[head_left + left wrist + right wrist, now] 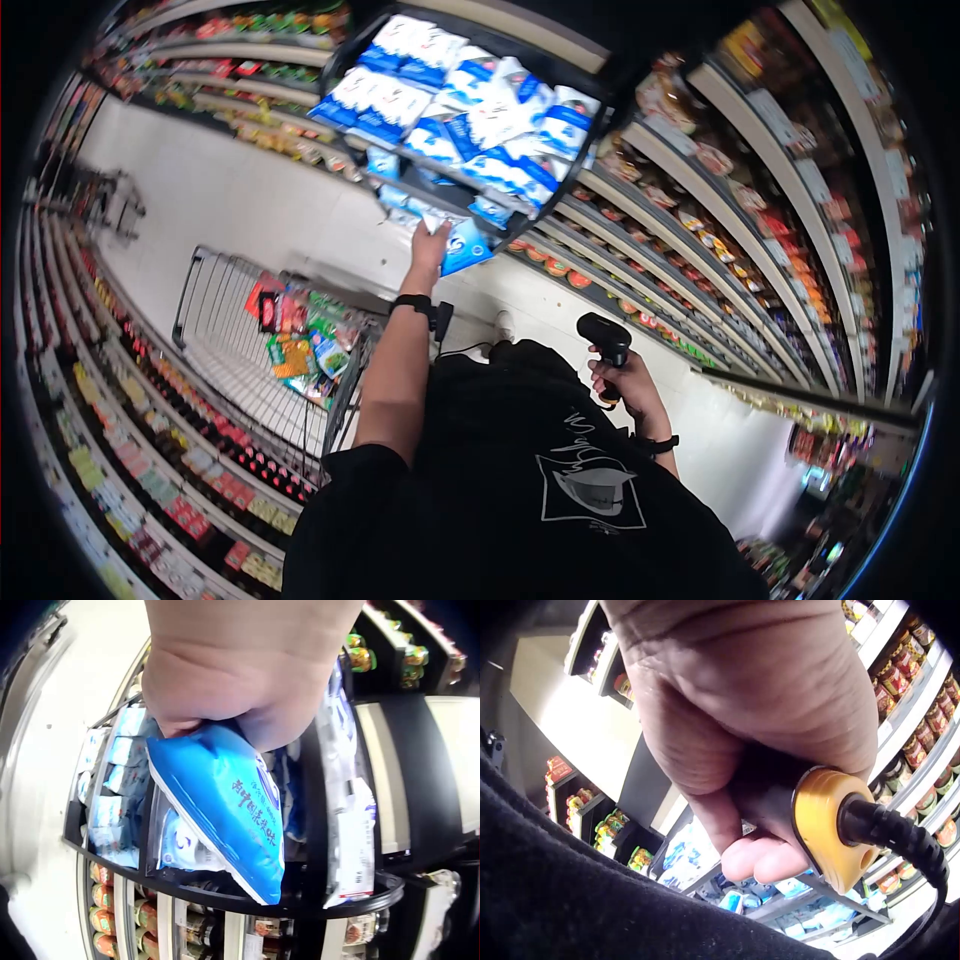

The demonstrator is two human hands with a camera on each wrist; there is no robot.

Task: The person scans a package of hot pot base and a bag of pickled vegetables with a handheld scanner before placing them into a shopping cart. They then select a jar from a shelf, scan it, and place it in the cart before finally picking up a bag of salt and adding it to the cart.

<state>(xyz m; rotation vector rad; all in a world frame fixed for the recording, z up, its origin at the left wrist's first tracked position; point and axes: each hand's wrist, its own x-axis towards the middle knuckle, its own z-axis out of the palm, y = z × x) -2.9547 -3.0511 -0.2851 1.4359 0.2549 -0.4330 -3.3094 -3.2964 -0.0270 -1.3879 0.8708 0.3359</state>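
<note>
My left hand (pixel 430 247) grips a blue-and-white plastic packet (pixel 466 248) by one end, beside the lower tier of a black display rack (pixel 217 895). In the left wrist view the packet hangs tilted below the hand, over the rack's compartments, its printed blue face showing. Similar blue packets (pixel 112 814) stand in the compartment to one side. Near my waist, the right hand (pixel 635 388) holds a black handheld scanner (pixel 606 338) by its handle. The right wrist view shows the fingers curled round that handle, with its yellow end cap (pixel 831 825) and black cable (pixel 896 832) sticking out.
A wire shopping cart (pixel 196 330) with several colourful packages (pixel 292 355) stands to my left. Blue-and-white bags (pixel 475 110) fill the rack's upper part. Shelves of jars (pixel 690 220) run along the right, more stocked shelves (pixel 170 430) along the left.
</note>
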